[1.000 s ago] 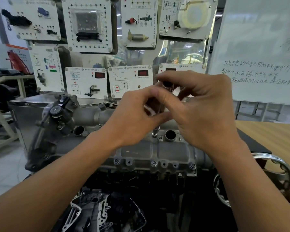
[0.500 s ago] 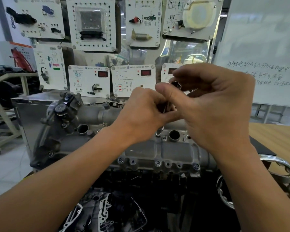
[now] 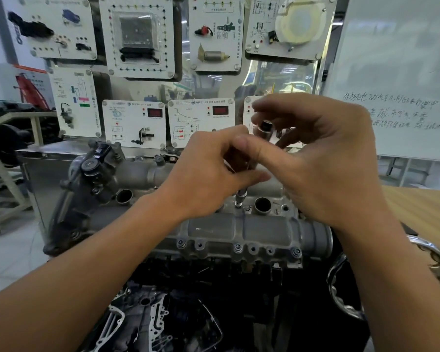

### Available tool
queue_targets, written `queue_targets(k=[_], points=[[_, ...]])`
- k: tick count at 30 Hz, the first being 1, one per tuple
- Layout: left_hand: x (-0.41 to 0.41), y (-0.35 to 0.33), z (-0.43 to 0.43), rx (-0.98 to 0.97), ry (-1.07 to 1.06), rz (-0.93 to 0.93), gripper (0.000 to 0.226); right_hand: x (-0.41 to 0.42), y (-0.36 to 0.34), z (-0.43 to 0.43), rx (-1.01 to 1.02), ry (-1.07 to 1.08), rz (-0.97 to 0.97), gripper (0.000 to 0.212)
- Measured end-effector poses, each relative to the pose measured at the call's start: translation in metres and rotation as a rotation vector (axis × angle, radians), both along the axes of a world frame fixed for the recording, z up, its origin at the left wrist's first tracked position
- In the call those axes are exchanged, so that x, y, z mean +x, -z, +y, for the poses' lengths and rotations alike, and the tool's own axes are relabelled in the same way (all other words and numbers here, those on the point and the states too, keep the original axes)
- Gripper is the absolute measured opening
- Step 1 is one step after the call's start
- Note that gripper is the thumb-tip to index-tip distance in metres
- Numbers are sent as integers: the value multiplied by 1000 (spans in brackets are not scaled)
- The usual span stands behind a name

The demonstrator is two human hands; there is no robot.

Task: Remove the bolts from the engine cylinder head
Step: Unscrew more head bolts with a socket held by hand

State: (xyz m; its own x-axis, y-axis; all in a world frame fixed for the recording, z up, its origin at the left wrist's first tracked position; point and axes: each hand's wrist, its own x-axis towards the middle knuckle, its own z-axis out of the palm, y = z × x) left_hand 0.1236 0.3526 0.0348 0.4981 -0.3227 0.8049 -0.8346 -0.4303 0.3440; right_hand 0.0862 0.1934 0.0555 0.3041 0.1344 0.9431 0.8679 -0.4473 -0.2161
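Observation:
The grey engine cylinder head (image 3: 239, 229) lies across the middle of the view. A slim metal socket extension (image 3: 240, 198) stands on a bolt on its top face, next to a round open port (image 3: 262, 205). My left hand (image 3: 208, 171) pinches the shaft of the extension between thumb and fingers. My right hand (image 3: 323, 158) holds the tool's upper end (image 3: 264, 127) with its fingertips, the open square drive facing me. Several bolts (image 3: 238, 248) sit along the front flange of the head.
Behind the engine stands a board of white training panels (image 3: 137, 123). A whiteboard (image 3: 401, 80) is at the right, over a wooden table (image 3: 422, 207). A chrome ring (image 3: 432, 255) sits beside the engine at the right. Below lies a dark gasket cover (image 3: 148, 323).
Both hands stay on the tool; my right fingers have shifted round its top end, as if turning it. The camera moved closer and slightly lower.

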Motion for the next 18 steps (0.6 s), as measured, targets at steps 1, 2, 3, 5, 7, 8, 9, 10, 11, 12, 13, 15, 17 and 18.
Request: queue_targets(k=[1,2,3,5,7,8,9,10,11,12,13,15,17,18], points=[[0,0,-1,7,-31,-20,24,0,0,0,29,24,-3,31],[1,-1,-2,12,-49,-23,28,1,1,-1,48,37,-4,29],[2,-2,-2,14,-52,-16,29,1,1,-1,52,39,-2,27],[3,-4,1,42,-12,44,25,0,2,-2,13,16,11,28],[2,-4,7,127,58,137,14,-1,2,-3,-73,-9,31,29],[1,-3,9,166,82,165,10,-1,1,-4,-123,-19,45,29],[0,-2,11,187,92,168,7,-2,1,-4,-168,-27,58,29],[-1,0,12,188,85,151,8,-2,0,-4,-206,-31,64,29],[-1,2,12,171,74,125,11,-2,0,-3,-236,-31,64,29],[-2,3,12,142,63,95,14,-2,0,-2,-253,-31,59,29],[-2,4,11,108,53,63,20,-1,0,0,-249,-26,49,27],[-4,5,6,28,33,20,34,-1,1,2,-179,5,5,24],[-5,4,-1,-32,8,-7,30,-1,2,4,-87,34,-33,22],[-5,3,-4,-35,14,-22,26,-2,3,5,-55,31,-35,22]])
